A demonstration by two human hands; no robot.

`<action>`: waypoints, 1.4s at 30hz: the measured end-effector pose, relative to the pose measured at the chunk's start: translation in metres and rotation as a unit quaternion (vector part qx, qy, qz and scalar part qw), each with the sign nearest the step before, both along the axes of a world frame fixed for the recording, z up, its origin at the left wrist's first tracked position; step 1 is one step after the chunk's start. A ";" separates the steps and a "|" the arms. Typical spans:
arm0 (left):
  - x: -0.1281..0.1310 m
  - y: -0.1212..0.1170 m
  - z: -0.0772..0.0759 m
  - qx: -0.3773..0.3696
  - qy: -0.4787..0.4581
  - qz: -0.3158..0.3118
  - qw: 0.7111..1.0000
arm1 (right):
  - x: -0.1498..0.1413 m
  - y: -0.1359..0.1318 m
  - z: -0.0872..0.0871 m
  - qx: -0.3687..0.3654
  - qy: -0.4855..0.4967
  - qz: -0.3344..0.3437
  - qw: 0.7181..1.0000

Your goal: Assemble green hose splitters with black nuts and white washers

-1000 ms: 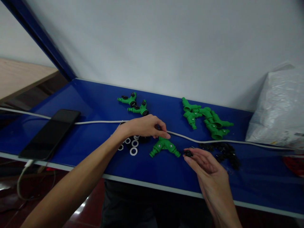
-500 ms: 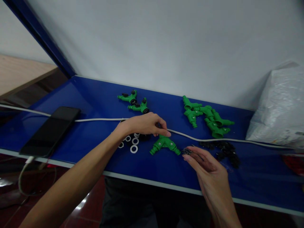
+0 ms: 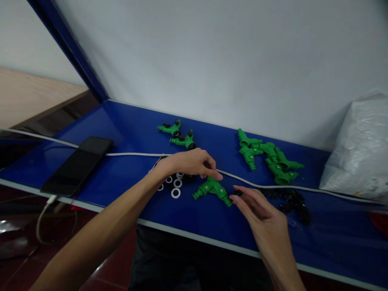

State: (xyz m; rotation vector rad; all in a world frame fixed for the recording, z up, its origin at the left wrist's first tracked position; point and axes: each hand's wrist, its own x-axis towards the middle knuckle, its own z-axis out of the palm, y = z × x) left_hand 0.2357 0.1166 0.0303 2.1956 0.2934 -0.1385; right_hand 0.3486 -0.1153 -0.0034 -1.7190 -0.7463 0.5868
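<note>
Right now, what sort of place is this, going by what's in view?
Probably a small assembly bench, perhaps a workshop: green Y-shaped fittings lie grouped on a blue tabletop, with loose white rings and a pile of small black parts beside the hands.

Left of the rings (image 3: pixel 176 192), the blue table (image 3: pixel 169 214) bears a phone (image 3: pixel 77 165); behind them, two black-fitted green splitters (image 3: pixel 183 141). Right of the rings lie more green splitters (image 3: pixel 280 173), black parts (image 3: pixel 295 204) and a plastic-wrapped bundle (image 3: pixel 357 149).
</note>
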 end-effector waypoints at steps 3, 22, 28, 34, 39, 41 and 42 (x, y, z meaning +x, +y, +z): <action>0.000 0.001 -0.003 -0.011 0.002 0.002 1.000 | 0.001 0.006 0.005 0.025 -0.049 0.026 0.998; -0.001 0.005 -0.013 -0.067 -0.004 0.010 0.998 | 0.001 0.023 0.007 0.008 -0.312 0.112 0.943; -0.001 0.004 -0.012 -0.055 -0.006 0.004 0.998 | -0.006 0.028 0.014 0.020 -0.378 0.115 0.918; -0.001 0.004 -0.014 -0.039 -0.022 -0.006 0.999 | -0.013 0.030 0.012 0.022 -0.437 0.094 0.894; -0.001 0.004 -0.013 -0.043 -0.019 -0.004 0.999 | -0.013 0.030 0.009 -0.011 -0.447 0.102 0.888; -0.002 0.004 -0.012 -0.051 -0.019 0.000 0.999 | -0.010 0.031 0.010 -0.019 -0.448 0.128 0.885; -0.002 0.004 -0.012 -0.054 -0.019 0.002 0.998 | -0.008 0.031 0.010 -0.023 -0.444 0.139 0.885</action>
